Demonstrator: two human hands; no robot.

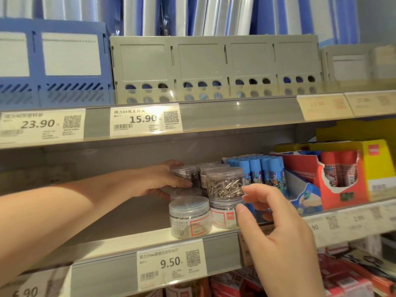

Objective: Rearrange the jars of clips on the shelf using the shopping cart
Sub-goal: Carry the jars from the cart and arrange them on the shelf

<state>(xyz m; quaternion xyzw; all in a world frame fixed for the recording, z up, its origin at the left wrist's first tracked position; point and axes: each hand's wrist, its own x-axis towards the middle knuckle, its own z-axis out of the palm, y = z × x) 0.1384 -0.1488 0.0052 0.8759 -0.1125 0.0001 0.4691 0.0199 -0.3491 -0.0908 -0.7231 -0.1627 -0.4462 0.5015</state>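
Gripping rear upper jar [183, 174]: left hand [158, 181], fingers curled round it. Right hand [276, 228] fingers relaxed, holding nothing, just beside front two-jar stack [225, 189]. At least six clip jars [189, 219] on shelf [128, 239]; blue glue sticks [262, 170] close at right.

Middle shelf [128, 236]: the left hand [158, 181] grips a far upper jar of clips [184, 174]; the right hand [276, 228], fingers loosely spread, has its fingertips just beside the near two-jar stack [225, 185]. A single jar [189, 217] stands at the near edge; blue glue sticks [263, 170] stand to the right.
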